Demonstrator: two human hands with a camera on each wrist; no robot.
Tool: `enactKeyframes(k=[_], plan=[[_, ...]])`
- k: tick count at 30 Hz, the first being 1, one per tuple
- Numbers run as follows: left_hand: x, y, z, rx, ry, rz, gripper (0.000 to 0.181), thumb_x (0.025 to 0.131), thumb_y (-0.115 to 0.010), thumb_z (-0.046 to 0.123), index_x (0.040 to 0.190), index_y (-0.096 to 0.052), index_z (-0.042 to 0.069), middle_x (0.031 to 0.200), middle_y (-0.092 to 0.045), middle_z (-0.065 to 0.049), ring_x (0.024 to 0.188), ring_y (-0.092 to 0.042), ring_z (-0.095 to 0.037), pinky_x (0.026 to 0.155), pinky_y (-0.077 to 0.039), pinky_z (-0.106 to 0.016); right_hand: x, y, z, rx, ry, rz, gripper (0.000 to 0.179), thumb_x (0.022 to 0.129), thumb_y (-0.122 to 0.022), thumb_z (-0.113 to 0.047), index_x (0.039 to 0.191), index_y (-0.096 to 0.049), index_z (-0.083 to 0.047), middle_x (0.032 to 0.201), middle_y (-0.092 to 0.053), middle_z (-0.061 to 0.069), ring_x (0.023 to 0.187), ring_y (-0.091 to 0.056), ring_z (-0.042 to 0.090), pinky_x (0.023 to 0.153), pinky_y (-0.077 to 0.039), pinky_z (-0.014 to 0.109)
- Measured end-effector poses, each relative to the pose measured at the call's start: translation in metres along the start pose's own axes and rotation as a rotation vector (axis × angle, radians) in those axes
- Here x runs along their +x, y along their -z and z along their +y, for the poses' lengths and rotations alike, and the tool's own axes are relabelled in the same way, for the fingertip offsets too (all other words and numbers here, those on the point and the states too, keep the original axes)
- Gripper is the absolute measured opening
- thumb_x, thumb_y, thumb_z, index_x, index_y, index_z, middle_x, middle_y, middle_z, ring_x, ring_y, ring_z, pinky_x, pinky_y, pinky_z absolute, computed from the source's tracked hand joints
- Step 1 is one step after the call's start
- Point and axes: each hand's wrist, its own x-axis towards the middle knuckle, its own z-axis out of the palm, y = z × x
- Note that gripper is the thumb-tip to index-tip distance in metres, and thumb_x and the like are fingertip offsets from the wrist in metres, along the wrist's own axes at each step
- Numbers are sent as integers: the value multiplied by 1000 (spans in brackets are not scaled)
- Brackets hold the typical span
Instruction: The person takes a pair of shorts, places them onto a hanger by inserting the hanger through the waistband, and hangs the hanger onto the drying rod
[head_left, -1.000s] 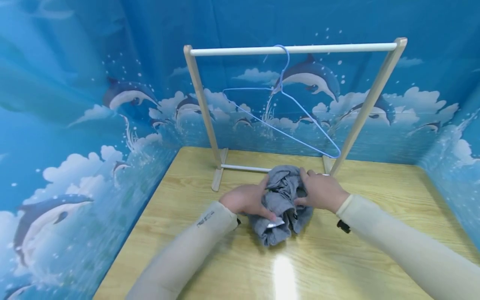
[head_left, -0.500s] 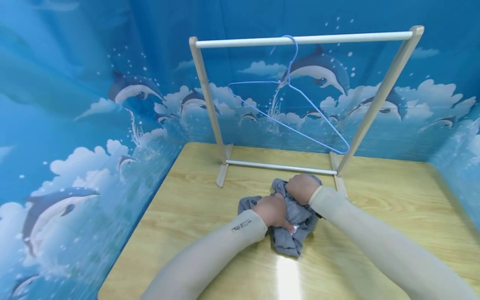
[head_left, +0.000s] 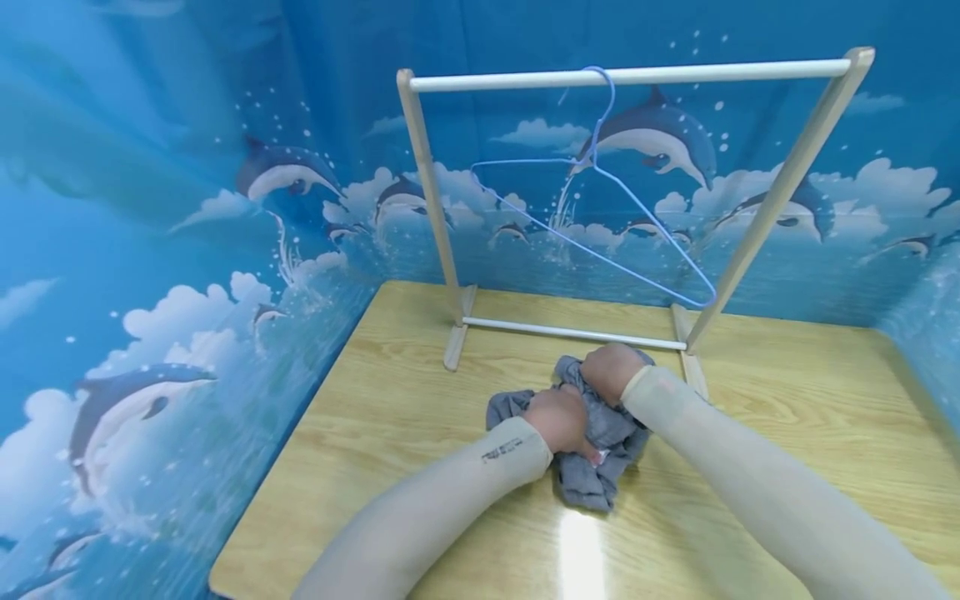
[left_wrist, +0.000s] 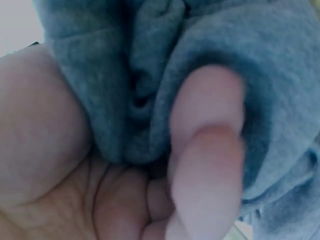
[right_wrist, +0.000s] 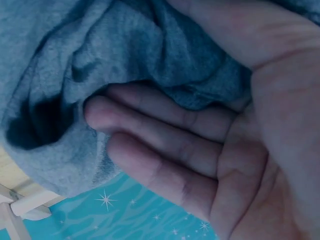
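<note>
A crumpled grey garment (head_left: pixel 588 487) lies bunched on the wooden table, in front of the rack. Its exact kind is hidden by the folds. My left hand (head_left: pixel 558 419) holds its near-left part, with the thumb by a small white label (head_left: pixel 603 456). Further back and to the right, my right hand (head_left: pixel 611 371) grips another bunch. In the left wrist view, curled fingers (left_wrist: pixel 207 150) hold folds of the grey fabric (left_wrist: pixel 280 55). The right wrist view has cloth (right_wrist: pixel 135 45) caught between the thumb and the fingers (right_wrist: pixel 165 165).
A wooden rack (head_left: pixel 780 196) with a white top rail (head_left: pixel 517 80) stands behind the hands. From that rail hangs a blue wire hanger (head_left: pixel 592 246), bearing nothing. Wood-grain table (head_left: pixel 375 442) surface spreads around the garment. Dolphin-printed curtains (head_left: pixel 172 292) enclose the back and sides.
Both hands have closed in on the garment, the left moving right across it. The cloth, first loosely piled between them, is now flatter and gathered in the hands. The camera view has shifted slightly.
</note>
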Motion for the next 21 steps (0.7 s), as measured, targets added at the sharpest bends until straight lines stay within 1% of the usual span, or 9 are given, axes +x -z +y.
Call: enactKeyframes(k=[4,8,12,14,16,17,18,20,21], plan=[[1,2,2,-18,24,-3,121,68,-78,79,152,-41,0,126,-68,-9,107,-69,-20,86,-58,-31,-1,1,1,-9,-15,-27,29,83,-74,2,64,-56,-11,62,-58,4,56,-49,15,58,-54,35],[4,2,2,15,29,-2,123,69,-76,80,155,-37,1,126,-69,-9,110,-69,-19,88,-57,-30,0,0,2,-12,-28,-34,28,83,-76,1,65,-58,-10,63,-60,4,57,-51,15,59,-55,34],[6,1,2,48,26,-3,124,67,-76,80,155,-37,3,125,-70,-7,110,-68,-18,87,-57,-29,0,-6,4,28,-28,-30,21,80,-76,-1,67,-62,-10,66,-62,4,59,-55,16,62,-57,36],[7,0,0,81,-4,7,122,67,-76,81,154,-39,4,124,-71,-5,109,-69,-17,85,-57,-28,-1,-10,6,71,-37,-40,18,80,-75,-3,69,-63,-11,69,-64,4,61,-56,16,64,-57,38],[8,1,-2,115,-49,27,118,67,-77,81,152,-44,6,123,-72,-2,106,-70,-15,82,-58,-27,-3,-14,9,115,-51,-48,15,80,-76,-7,71,-65,-12,70,-64,4,62,-56,16,65,-57,38],[9,1,-4,134,-78,47,113,66,-78,80,148,-48,8,121,-72,-1,105,-70,-14,80,-58,-27,-4,-15,10,141,-61,-55,14,80,-76,-9,72,-65,-12,71,-64,3,62,-55,16,65,-56,38],[11,2,-5,157,-111,65,105,70,-77,78,145,-52,10,118,-73,0,102,-70,-13,78,-58,-28,-6,-16,12,167,-74,-69,14,80,-75,-11,71,-64,-12,71,-63,3,62,-53,17,65,-54,37],[14,5,-9,211,-169,102,96,72,-77,75,143,-56,14,117,-73,2,100,-71,-12,76,-59,-28,-10,-17,14,200,-103,-85,18,79,-77,-17,70,-62,-13,69,-62,2,61,-50,16,64,-52,37],[16,6,-11,231,-196,122,93,72,-77,73,144,-57,17,119,-73,3,101,-71,-12,80,-59,-28,-12,-17,15,212,-115,-94,20,78,-77,-21,69,-61,-14,68,-60,1,61,-49,16,63,-52,37]])
